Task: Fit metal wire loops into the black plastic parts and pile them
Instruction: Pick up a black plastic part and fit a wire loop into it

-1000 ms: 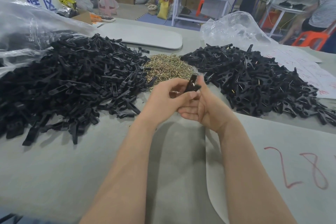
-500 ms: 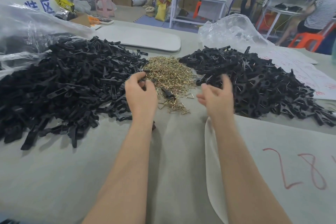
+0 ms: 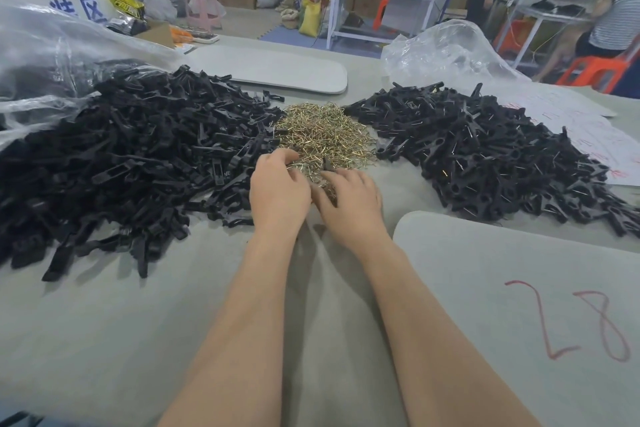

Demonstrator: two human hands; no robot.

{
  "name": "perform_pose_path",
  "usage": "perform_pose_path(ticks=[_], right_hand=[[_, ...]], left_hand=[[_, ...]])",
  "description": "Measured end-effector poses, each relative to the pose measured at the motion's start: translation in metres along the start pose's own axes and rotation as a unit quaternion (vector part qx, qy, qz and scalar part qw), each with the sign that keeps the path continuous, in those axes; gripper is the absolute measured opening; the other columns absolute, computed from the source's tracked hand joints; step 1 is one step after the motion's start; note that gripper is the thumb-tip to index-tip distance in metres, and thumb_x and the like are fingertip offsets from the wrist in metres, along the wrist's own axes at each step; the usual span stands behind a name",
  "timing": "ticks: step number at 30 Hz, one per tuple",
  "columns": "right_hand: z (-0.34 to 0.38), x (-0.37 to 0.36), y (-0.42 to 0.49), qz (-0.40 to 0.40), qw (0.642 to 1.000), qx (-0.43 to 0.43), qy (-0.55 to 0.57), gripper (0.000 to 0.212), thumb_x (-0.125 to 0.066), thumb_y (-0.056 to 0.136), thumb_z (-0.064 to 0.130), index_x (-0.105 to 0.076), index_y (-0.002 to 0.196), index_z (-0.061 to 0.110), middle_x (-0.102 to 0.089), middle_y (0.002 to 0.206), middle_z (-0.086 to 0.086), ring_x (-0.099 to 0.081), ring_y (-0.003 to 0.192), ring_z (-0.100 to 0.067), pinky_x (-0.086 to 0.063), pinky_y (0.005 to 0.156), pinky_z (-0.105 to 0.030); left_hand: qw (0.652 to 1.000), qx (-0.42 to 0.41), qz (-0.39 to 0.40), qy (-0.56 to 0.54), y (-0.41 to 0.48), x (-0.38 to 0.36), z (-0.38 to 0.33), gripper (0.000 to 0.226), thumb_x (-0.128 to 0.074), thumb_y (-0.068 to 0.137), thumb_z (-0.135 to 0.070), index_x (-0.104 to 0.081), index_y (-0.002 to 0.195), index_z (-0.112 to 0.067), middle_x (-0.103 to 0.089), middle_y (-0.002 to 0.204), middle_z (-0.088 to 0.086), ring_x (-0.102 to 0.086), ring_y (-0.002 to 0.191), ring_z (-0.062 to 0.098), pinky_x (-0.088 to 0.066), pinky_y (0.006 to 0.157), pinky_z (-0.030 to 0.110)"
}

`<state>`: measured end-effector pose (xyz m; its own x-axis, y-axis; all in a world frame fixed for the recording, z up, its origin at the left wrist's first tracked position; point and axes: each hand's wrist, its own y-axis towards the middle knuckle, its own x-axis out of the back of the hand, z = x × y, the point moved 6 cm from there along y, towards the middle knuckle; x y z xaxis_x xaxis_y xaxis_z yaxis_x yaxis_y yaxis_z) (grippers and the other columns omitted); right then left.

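Left hand (image 3: 278, 189) sits at near edge of wire loop pile (image 3: 325, 135), fingers curled into loops; grip can't be told. Right hand (image 3: 349, 199) is just beside it, fingers loose and flat on the loops, near a single black part (image 3: 327, 165). Plain black heap (image 3: 121, 156) lies left of the pile, wired heap (image 3: 485, 146) right.

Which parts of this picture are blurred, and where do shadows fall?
Head view: the striped-shirt person at far right is motion-blurred; soft shadows lie on the table between the forearms; left hand, right hand and brass wire loops are sharp.
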<state>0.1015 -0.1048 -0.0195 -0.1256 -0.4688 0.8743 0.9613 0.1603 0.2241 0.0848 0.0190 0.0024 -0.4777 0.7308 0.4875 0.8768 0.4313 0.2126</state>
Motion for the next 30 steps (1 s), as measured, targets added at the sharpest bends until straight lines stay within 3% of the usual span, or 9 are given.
perform_pose_path(ticks=[4,6,8,13,16,20,24,27,30], right_hand=[[0.009,0.024,-0.003,-0.066,0.974,0.045,0.214,0.020,-0.050,0.092,0.017,-0.067,0.100,0.022,-0.066,0.104,0.007,-0.054,0.095,0.000,-0.038,0.089,-0.024],[0.009,0.030,-0.005,-0.046,0.949,0.030,0.311,0.026,-0.049,0.086,0.007,-0.062,0.079,0.028,-0.064,0.079,0.014,-0.050,0.063,0.005,-0.039,0.064,-0.018],[0.010,0.032,-0.006,-0.043,0.942,0.022,0.333,0.029,-0.048,0.083,0.005,-0.058,0.071,0.029,-0.060,0.064,0.015,-0.046,0.051,0.001,-0.034,0.053,-0.014],[0.018,0.036,-0.007,-0.062,0.940,0.038,0.334,0.027,-0.049,0.089,0.004,-0.062,0.079,0.026,-0.065,0.099,0.009,-0.060,0.094,-0.010,-0.048,0.083,-0.027],[0.019,0.035,-0.006,-0.054,0.937,0.042,0.342,0.029,-0.047,0.090,-0.002,-0.065,0.084,0.020,-0.065,0.101,0.006,-0.062,0.090,-0.010,-0.051,0.084,-0.025],[0.016,0.037,-0.006,-0.048,0.924,0.019,0.378,0.029,-0.044,0.090,-0.008,-0.067,0.088,0.010,-0.061,0.104,0.005,-0.061,0.078,0.003,-0.047,0.073,-0.009],[0.016,0.045,-0.008,-0.066,0.956,0.017,0.285,0.020,-0.055,0.091,0.011,-0.060,0.110,0.017,-0.059,0.109,0.006,-0.053,0.082,0.002,-0.039,0.071,-0.004],[0.033,0.028,-0.017,0.101,0.971,0.049,0.212,0.041,-0.072,0.081,0.031,-0.054,0.117,0.021,-0.056,0.109,0.004,-0.057,0.083,-0.010,-0.045,0.074,-0.018],[0.053,-0.006,-0.033,0.244,0.962,0.120,0.037,0.044,-0.075,0.077,0.035,-0.057,0.113,0.020,-0.047,0.100,0.000,-0.051,0.094,-0.020,-0.037,0.074,-0.026]], left_hand=[[0.990,0.002,0.063,-0.125,0.000,-0.006,-0.005,0.025,-0.048,0.097,-0.021,-0.060,0.118,-0.021,-0.063,0.116,0.000,-0.058,0.097,0.012,-0.044,0.092,0.027],[0.973,0.028,0.093,-0.212,0.000,-0.008,-0.005,0.017,-0.051,0.097,-0.025,-0.063,0.107,-0.021,-0.068,0.100,0.000,-0.064,0.088,0.013,-0.052,0.087,0.032],[0.962,0.045,0.103,-0.248,0.001,-0.008,-0.003,0.010,-0.056,0.094,-0.022,-0.066,0.093,-0.018,-0.069,0.082,-0.002,-0.064,0.071,0.006,-0.056,0.073,0.025],[0.934,0.111,0.094,-0.326,0.002,-0.002,0.006,0.004,-0.062,0.089,-0.009,-0.066,0.088,-0.008,-0.067,0.079,0.005,-0.066,0.065,0.004,-0.054,0.064,0.016],[0.921,0.141,0.156,-0.327,-0.003,-0.008,0.004,0.016,-0.055,0.094,-0.008,-0.067,0.088,-0.001,-0.066,0.070,0.005,-0.064,0.064,0.010,-0.058,0.066,0.021],[0.916,0.156,0.232,-0.288,-0.012,-0.015,-0.001,0.030,-0.044,0.101,-0.019,-0.065,0.082,-0.010,-0.063,0.054,-0.002,-0.058,0.047,0.005,-0.048,0.047,0.017],[0.914,0.155,0.141,-0.348,-0.003,-0.004,0.003,0.030,-0.043,0.102,-0.024,-0.066,0.086,-0.011,-0.056,0.060,-0.006,-0.044,0.046,0.001,-0.040,0.049,0.015],[0.875,0.153,0.013,-0.459,0.003,0.013,0.005,0.022,-0.044,0.101,-0.018,-0.061,0.097,-0.004,-0.062,0.075,0.001,-0.052,0.054,0.001,-0.048,0.056,0.013],[0.848,0.149,-0.035,-0.508,0.003,0.018,0.007,0.014,-0.046,0.099,-0.010,-0.057,0.106,-0.003,-0.063,0.087,0.005,-0.060,0.072,0.006,-0.053,0.072,0.017]])
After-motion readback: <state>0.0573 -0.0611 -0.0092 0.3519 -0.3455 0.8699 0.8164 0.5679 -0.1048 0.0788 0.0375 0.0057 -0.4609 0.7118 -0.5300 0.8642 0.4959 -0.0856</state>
